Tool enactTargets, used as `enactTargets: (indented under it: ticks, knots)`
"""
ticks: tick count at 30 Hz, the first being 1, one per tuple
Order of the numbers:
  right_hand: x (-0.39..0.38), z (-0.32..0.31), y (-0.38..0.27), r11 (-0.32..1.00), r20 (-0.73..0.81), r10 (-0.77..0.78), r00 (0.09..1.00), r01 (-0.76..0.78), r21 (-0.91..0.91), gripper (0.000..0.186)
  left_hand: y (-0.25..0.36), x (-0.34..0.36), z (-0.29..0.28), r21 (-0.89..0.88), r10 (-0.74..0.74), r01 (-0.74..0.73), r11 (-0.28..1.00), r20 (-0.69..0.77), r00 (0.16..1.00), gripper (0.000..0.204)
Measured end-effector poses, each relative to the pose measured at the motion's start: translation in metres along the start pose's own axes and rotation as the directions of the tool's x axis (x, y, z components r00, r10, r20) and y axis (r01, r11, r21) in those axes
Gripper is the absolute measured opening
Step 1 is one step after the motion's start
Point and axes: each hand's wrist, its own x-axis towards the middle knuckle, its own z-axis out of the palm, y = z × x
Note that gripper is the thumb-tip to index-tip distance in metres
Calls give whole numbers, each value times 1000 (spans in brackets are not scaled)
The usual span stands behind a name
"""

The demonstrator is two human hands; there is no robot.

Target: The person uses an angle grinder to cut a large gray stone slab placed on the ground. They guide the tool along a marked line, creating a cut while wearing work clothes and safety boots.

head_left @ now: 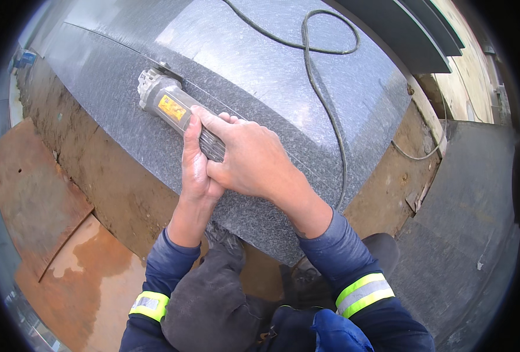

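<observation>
Both of my hands grip a grey, dust-covered angle grinder (160, 97) with a yellow label on its body. My left hand (196, 167) wraps the body from below and the left side. Over the top and right side lies my right hand (251, 152), its fingers curled round the rear of the body. At the head a dark cutting disc (169, 71) stands on edge against a large grey speckled stone slab (260, 217). A thin straight cut line (104, 38) runs along the slab beyond the disc and back past my right hand. Whether the disc spins cannot be told.
A black cable (324, 105) loops across the slab's right side. Bare soil (119, 158) borders the slab; rusty metal sheets (43, 193) lie at left, a dark grey panel (465, 193) at right. Dark beams (389, 29) stand at the top right. My knee (213, 299) is close below the slab.
</observation>
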Motion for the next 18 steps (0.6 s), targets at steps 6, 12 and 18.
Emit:
enactTargets:
  ticks: [6,12,18]
  knots:
    - [-5,-3,4,1000,19,1,1000,-2,20,81,-7,-3,-1,18,-17,17,1000,31,999,50]
    - [8,7,7,999,-19,-42,999,42,13,79,1,11,-9,8,18,-19,1000,42,999,49]
    - [20,6,7,999,32,-21,999,22,-44,81,4,25,-12,35,85,-85,996,-8,996,48]
